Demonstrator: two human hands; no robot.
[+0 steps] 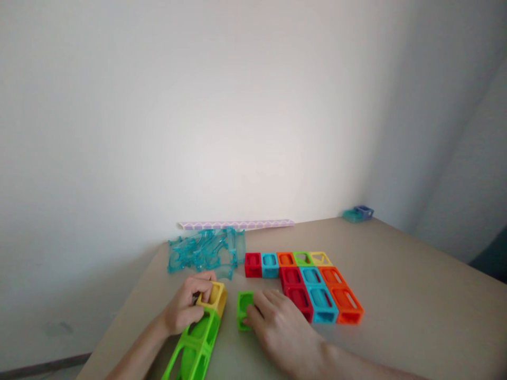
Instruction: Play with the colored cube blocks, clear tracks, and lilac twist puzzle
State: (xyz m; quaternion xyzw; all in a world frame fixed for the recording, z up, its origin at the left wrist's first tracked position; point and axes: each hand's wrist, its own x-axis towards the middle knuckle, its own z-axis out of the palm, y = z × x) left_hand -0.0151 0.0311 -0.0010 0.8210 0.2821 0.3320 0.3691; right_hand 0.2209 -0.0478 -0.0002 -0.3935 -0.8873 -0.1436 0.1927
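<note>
My left hand (186, 306) is closed on a yellow hollow block (218, 296), its fingers hooked over the top. That block stands at the far end of a row of green hollow blocks (206, 343), which runs toward me and out of the bottom of the view. To the right, my right hand (279, 324) grips a separate green cube (244, 303) on the table, with the fingertips partly hidden. Just beyond the right hand lies a flat group of red blocks (296, 295), blue blocks (319, 298) and orange blocks (343, 298), set side by side.
Clear teal plastic pieces (206, 250) lie in a heap at the back left. A purple patterned strip (237, 225) lies along the wall. Teal and dark blue pieces (363, 212) sit at the far right corner of the table (396, 306).
</note>
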